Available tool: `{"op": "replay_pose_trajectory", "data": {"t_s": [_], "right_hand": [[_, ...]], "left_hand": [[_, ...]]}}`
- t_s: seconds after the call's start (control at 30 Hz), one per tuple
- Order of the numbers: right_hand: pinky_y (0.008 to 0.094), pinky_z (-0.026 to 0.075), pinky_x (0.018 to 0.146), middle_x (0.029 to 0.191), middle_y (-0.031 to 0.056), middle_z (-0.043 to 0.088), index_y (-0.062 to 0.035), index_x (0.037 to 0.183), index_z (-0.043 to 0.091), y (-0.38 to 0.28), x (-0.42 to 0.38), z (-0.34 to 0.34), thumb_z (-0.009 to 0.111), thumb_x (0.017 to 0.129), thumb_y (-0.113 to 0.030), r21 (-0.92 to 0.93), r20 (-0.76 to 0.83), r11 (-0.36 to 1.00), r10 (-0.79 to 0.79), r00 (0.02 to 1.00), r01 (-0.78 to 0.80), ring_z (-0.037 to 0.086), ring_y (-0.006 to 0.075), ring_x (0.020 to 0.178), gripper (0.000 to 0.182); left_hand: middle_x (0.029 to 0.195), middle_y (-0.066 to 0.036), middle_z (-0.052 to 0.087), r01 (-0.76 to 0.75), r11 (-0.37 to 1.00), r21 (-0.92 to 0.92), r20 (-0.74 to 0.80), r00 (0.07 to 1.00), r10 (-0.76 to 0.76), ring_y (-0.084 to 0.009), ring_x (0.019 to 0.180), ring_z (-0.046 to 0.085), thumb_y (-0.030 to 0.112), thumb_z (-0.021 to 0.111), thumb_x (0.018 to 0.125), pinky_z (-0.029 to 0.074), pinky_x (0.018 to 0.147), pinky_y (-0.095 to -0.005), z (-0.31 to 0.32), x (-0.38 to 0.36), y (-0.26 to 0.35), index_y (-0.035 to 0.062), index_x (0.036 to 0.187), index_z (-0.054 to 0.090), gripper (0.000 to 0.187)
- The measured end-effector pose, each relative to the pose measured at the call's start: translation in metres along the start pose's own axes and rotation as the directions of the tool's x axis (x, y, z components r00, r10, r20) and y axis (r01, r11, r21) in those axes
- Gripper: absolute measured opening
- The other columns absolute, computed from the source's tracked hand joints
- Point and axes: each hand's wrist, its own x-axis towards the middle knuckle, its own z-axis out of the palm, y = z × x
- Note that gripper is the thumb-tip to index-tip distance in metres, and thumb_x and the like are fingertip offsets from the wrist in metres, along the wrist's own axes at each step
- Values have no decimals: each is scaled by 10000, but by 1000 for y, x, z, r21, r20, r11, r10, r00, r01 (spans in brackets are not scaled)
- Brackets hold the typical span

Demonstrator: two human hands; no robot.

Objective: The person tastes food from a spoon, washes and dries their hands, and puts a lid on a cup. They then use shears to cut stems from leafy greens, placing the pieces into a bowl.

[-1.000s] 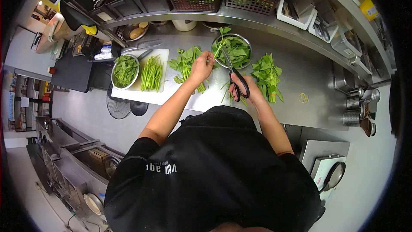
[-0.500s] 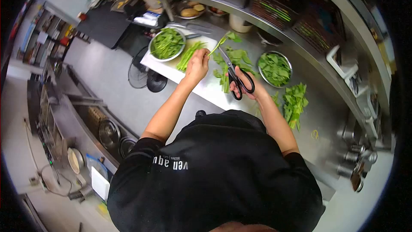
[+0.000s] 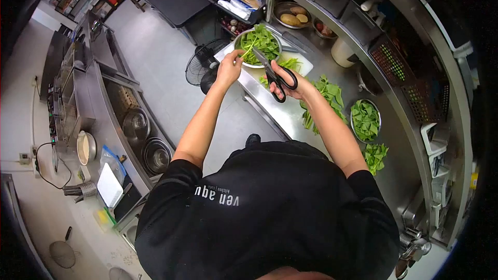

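Observation:
My left hand [image 3: 228, 69] pinches a leafy green stem [image 3: 248, 52], which points up over a metal bowl of leafy greens [image 3: 266, 44]. In my right hand [image 3: 294, 87] are black-handled scissors [image 3: 280, 81], their blades close beside the stem. Beyond the scissors, cut stems [image 3: 291, 64] lie on a white cutting board [image 3: 306, 67]. A loose pile of leafy greens [image 3: 332, 96] is right of my right hand, partly hidden by my forearm. Farther right stand a second bowl of leaves [image 3: 365, 120] and another bunch of greens [image 3: 375, 157].
A knife [image 3: 290, 48] lies by the board's far edge. A bowl of potatoes [image 3: 293, 16] and a white tub [image 3: 343, 53] stand under the shelf [image 3: 321, 16]. Left of the counter is a black fan [image 3: 201, 66]. Steel bowls [image 3: 156, 155] sit on the left-hand counter.
My view has turned, and both hands have moved left with the stem and scissors, from over the board to the near side of the left bowl of greens.

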Motion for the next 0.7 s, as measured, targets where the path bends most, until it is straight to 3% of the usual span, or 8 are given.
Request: {"op": "replay_pose_trajectory", "data": {"t_s": [0.17, 0.33, 0.43, 0.57, 0.7], "right_hand": [[211, 411, 380, 594, 55, 582, -21, 946, 573, 0, 31, 0, 580, 758, -695, -91, -110, 996, -12, 994, 2, 504, 93, 421, 700], [224, 443, 386, 610, 68, 592, 4, 999, 581, 2, 37, -4, 592, 749, -696, -145, -197, 988, -72, 978, 44, 519, 101, 413, 744], [229, 457, 385, 648, 75, 608, 22, 959, 587, -1, 28, -5, 613, 740, -685, -240, -249, 971, -77, 966, 15, 535, 102, 417, 740], [230, 449, 368, 645, 69, 607, 28, 877, 602, -5, 28, -9, 646, 739, -651, -328, -257, 944, -53, 965, -35, 527, 97, 408, 694], [239, 452, 380, 671, 61, 617, 9, 940, 614, -9, 24, -14, 637, 776, -611, -413, -253, 909, -46, 966, -65, 537, 93, 441, 642]], "left_hand": [[854, -150, 622, 15, 997, 71, -26, 1000, -13, -292, 807, 615, 158, 589, 854, 479, 748, -375, -1, 20, -17, 128, 1101, 626, 252], [845, -153, 658, 63, 995, 76, -43, 997, -60, -277, 792, 639, 187, 585, 859, 486, 745, -367, 9, 48, -25, 101, 1078, 640, 242], [893, -179, 673, 88, 994, 61, 13, 996, -89, -306, 868, 653, 196, 573, 863, 494, 774, -387, 13, 57, -24, 71, 1052, 637, 236], [923, -182, 674, 129, 990, 49, 80, 988, -133, -299, 883, 653, 194, 570, 865, 491, 785, -369, 18, 63, -20, 75, 1061, 637, 239], [901, -179, 677, 106, 994, -3, 22, 994, -106, -296, 856, 657, 202, 576, 866, 491, 777, -372, 24, 66, -31, 63, 1052, 637, 240]]}}
